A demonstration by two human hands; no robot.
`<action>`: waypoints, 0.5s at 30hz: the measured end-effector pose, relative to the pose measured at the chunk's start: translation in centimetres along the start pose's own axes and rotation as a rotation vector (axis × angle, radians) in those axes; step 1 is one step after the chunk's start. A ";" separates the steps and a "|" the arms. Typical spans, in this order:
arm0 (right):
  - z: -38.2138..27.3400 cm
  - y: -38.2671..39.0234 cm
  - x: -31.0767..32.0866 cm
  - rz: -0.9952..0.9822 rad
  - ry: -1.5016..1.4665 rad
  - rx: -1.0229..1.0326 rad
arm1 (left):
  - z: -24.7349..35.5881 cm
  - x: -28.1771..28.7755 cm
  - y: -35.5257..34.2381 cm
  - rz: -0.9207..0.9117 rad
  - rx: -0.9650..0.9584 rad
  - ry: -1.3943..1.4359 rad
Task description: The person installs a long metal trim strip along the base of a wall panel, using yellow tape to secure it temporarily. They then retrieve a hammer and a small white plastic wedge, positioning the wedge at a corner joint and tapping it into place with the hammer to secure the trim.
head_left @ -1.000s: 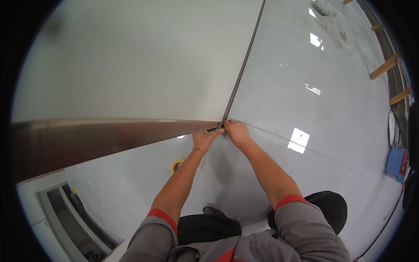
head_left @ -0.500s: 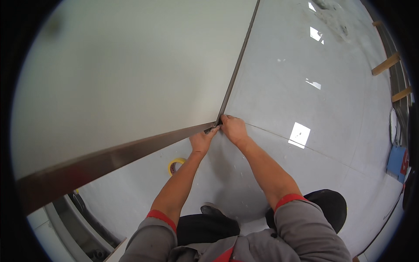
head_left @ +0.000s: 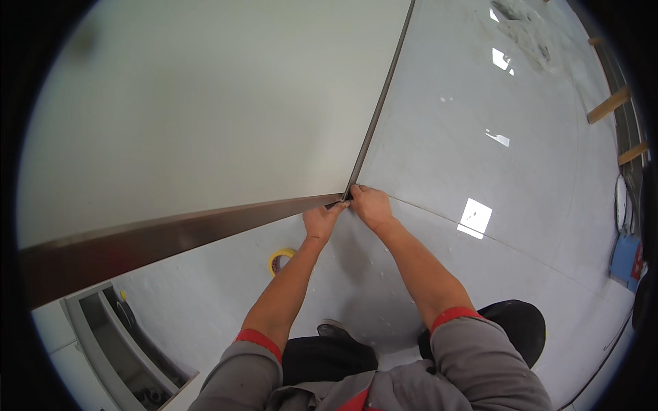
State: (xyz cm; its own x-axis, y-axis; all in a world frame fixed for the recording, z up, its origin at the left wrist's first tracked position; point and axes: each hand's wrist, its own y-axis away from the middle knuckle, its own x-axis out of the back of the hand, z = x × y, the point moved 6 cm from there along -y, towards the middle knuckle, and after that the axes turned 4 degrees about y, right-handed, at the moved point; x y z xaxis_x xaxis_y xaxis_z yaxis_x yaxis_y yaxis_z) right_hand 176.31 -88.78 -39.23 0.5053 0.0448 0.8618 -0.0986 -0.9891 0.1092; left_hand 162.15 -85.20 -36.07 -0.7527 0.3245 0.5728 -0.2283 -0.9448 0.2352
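Note:
A large pale panel [head_left: 205, 116] takes up the upper left, edged by a brown metal frame strip [head_left: 185, 229] along its near side and a thin dark frame strip [head_left: 380, 103] along its right side. Both hands meet at the corner where these strips join. My left hand [head_left: 321, 220] is closed at the near side of the corner, thumb pointing to the joint, its other fingers partly hidden under the edge. A small dark bit shows beside it. My right hand [head_left: 371, 205] pinches the corner from the right, fingers curled against the strip's end.
A roll of yellow tape [head_left: 272, 264] lies on the glossy light floor [head_left: 425, 274] beside my left forearm. Grey channel-shaped parts [head_left: 113, 342] are at the lower left. Wooden bars [head_left: 608, 105] and a blue box [head_left: 623, 260] stand along the right rim.
The panel's near edge and the corner show slightly shifted in the picture, along with the floor. Both hands stay at the corner, with small finger movements and more of the dark bit showing.

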 end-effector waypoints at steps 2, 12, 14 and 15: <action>0.0 0.1 0.1 0.013 0.002 -0.005 | 0.2 -0.1 -0.1 0.000 -0.029 -0.010; -0.5 0.9 1.1 -0.129 -0.138 0.001 | -2.3 0.8 -1.5 -0.040 -0.084 0.049; -0.4 1.0 1.4 -0.095 -0.140 0.016 | -2.5 0.9 -2.0 -0.065 -0.083 0.038; -0.6 1.2 1.7 -0.082 -0.145 0.018 | -2.7 0.9 -2.1 -0.075 -0.072 0.006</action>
State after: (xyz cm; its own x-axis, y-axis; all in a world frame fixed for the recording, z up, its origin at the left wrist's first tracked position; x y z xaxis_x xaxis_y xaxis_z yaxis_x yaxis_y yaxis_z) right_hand 176.49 -89.85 -37.34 0.6296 0.1056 0.7697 -0.0378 -0.9854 0.1662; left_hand 160.26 -83.00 -38.16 -0.7353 0.3944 0.5512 -0.3280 -0.9187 0.2199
